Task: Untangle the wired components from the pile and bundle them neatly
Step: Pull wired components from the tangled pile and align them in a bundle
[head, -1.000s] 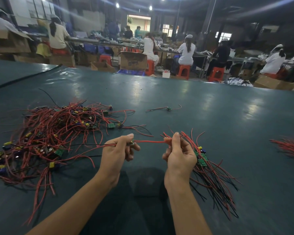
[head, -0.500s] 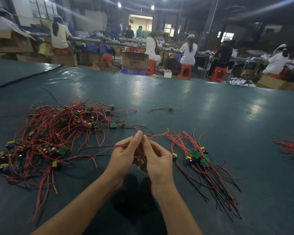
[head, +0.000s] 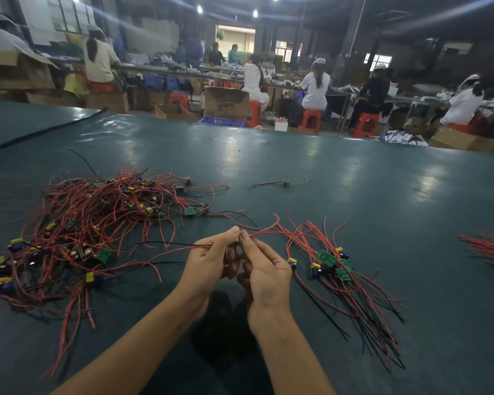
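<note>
Fingers (head: 231, 233) of the left hand (head: 211, 262) and right hand (head: 265, 270) meet tip to tip just above the surface (head: 354, 181), pressed close together and pinching one small component (head: 238, 238) between them. The lower fingers of each hand curl loosely underneath, and whether they grip anything I cannot tell. The component's wires (head: 183, 248), one red and one thin black, run out leftward from the left hand toward the pile (head: 83, 223). Another red strand leaves the right fingertips and arcs right, over the near edge of the bunch (head: 334, 263).

The step in hand looks like singling out one piece: it is up off the surface and its wires are being drawn straight between the two hands. The pile on the left is tangled and far larger than the bunch on the right, where green boards sit together and the wires fan out the same way toward the near edge, so I judge that most of the task lies ahead.

The next move calls for the left-hand wires to come clear of the pile's outer strands. They end close to those strands, and I cannot tell whether they are snagged. A slow pull would show it, while a sharp one could drag neighbours along. Then the piece should go down with its board beside the other boards and its wires lying along theirs.

One stray piece (head: 285, 183) lies alone farther back, and more red strands (head: 491, 249) show blurred at the right edge
</note>
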The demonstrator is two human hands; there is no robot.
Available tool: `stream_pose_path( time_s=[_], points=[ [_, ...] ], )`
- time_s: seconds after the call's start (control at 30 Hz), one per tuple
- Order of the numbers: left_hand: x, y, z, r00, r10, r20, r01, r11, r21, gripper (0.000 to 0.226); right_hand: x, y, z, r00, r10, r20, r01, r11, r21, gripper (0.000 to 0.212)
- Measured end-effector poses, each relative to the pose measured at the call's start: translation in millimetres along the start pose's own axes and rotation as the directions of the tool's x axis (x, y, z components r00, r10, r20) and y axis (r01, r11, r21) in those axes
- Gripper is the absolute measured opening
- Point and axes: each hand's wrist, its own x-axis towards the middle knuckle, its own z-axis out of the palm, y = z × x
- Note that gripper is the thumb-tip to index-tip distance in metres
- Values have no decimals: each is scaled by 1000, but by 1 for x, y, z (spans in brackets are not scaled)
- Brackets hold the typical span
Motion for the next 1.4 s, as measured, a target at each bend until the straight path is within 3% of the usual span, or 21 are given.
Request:
stream_pose_path(
  time_s=[0.13, 0.3, 0.43, 0.67, 1.17, 1.4],
  points=[
    [-2, 3, -1, 986, -162, 40, 165, 981, -103, 26, -3, -4, -3, 997, 4, 77, -4, 1000, -2, 1],
    [-2, 6, -5, 960, -246, 132, 263, 956, -134, 28, -2, -6, -6, 990, -22, 138, 28, 999, -39, 6],
    [0, 5, -3, 985, -161, 54, 165, 983, -79, 42, 2, -4, -6, 987, -154, 38, 158, 979, -127, 18],
    [0, 4, 4, 998, 55, 21, -56, 996, 65, 58, 8, -8, -9, 976, -195, -100, 179, 972, -154, 23],
    [2, -1, 3, 992, 115, 48, -118, 991, 62, 56, 28, -25, -32, 896, -180, -406, 200, 980, 5, 18],
    [5, 0, -5, 995, 99, 25, -100, 994, 36, 58, 28, -27, -35, 897, -293, -331, 284, 956, -78, 15]
  ],
)
